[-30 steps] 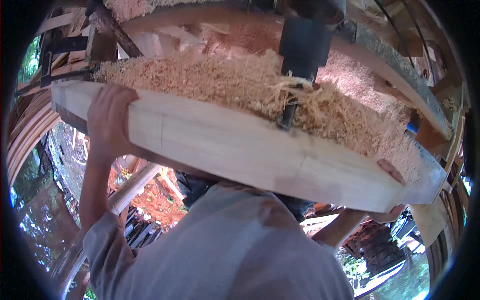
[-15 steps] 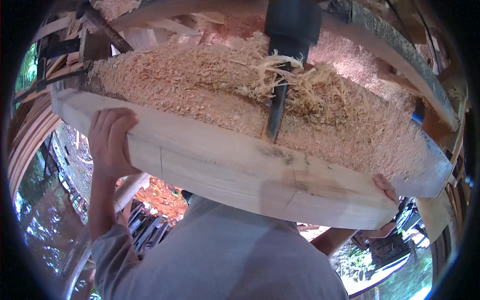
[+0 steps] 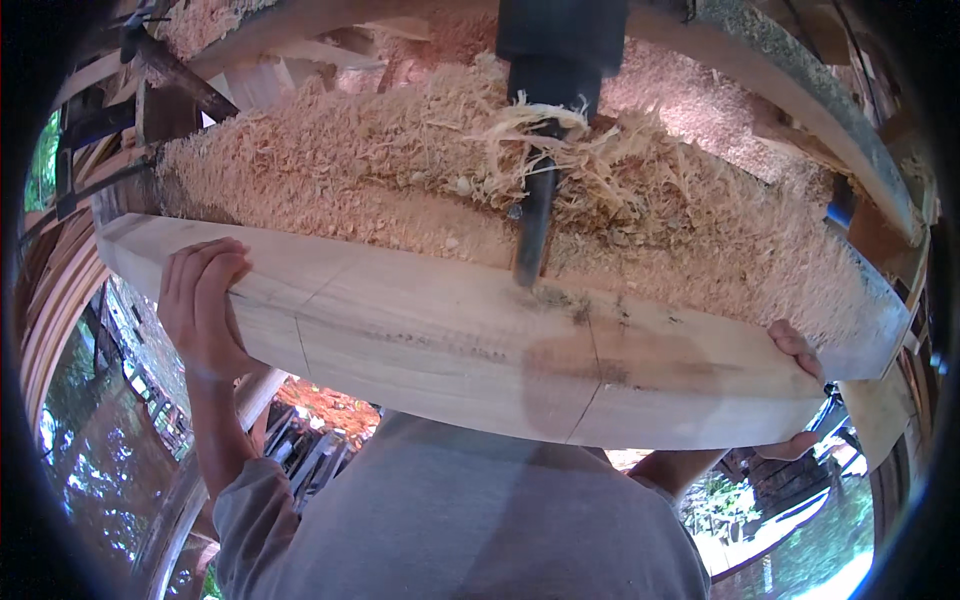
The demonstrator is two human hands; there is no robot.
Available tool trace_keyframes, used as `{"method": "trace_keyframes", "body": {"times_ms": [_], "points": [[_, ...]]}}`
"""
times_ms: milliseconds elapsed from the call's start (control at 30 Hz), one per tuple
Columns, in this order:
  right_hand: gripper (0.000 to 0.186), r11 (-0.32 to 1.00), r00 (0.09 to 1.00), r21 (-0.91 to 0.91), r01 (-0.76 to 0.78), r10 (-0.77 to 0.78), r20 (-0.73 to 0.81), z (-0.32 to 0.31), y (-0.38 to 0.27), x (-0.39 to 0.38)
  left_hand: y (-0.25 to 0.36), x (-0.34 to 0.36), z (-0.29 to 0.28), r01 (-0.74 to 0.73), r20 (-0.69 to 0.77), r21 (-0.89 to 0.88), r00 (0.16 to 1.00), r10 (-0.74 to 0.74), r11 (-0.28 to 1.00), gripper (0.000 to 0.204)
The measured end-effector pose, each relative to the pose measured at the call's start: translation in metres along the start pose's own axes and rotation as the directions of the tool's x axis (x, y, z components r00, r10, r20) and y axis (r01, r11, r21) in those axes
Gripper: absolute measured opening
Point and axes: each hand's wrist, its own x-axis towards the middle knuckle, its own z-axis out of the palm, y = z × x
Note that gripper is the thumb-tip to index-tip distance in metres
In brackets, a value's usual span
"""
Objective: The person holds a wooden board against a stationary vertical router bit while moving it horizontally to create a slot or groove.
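A long pale wooden board (image 3: 450, 340) with tapered ends and thin dark lines across it lies crosswise in front of me. My left hand (image 3: 200, 305) grips its near side toward the left end, fingers over the top. At the right end my right hand (image 3: 793, 345) wraps round it, mostly hidden by the wood. Just beyond the board's middle, a dark upright shaft (image 3: 532, 230) hangs from a black machine head (image 3: 560, 35), its lower tip at the board's far edge. Stringy shavings cling around the shaft, and thick sawdust (image 3: 350, 160) covers the bed behind the board.
A curved, dusty beam (image 3: 810, 90) arches at the upper right. The bed's pale edge (image 3: 870, 330) shows beyond my right hand. Stacked bent timber strips (image 3: 60, 310) stand at the left, beside a round pole (image 3: 170, 530). Scrap wood lies on the reddish ground below.
The board's left end and my left hand sit lower in the view, and more of the board's upper face shows. The machine head and shaft appear further left, partly as the view shifts.
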Motion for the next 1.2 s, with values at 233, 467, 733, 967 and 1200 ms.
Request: {"method": "trace_keyframes", "body": {"times_ms": [233,467,733,967,1200], "points": [[0.089,0.994,0.973,-0.109,-0.026,0.050,0.223,-0.018,-0.006,0.002,-0.002,0.006,0.002,-0.006,0.000,0.003,1.000,0.006,1.000,0.051],[0.086,0.992,0.990,-0.114,-0.045,0.060,0.129,-0.021,-0.010,0.010,-0.002,0.013,0.002,-0.030,0.002,0.004,1.000,0.030,1.000,0.048],[0.086,0.996,0.946,-0.072,-0.053,0.073,0.317,-0.039,-0.006,0.017,-0.006,0.012,0.002,-0.030,-0.013,0.044,0.999,0.030,0.999,0.051],[0.083,0.993,0.983,0.104,-0.052,0.032,0.181,-0.028,0.004,0.019,-0.010,0.011,0.000,-0.037,0.020,0.043,0.999,0.036,0.998,0.047],[0.095,0.997,0.992,0.057,-0.054,0.047,0.115,-0.030,0.009,0.025,-0.015,0.014,0.004,-0.047,-0.022,0.082,0.999,0.049,0.996,0.052]]}}
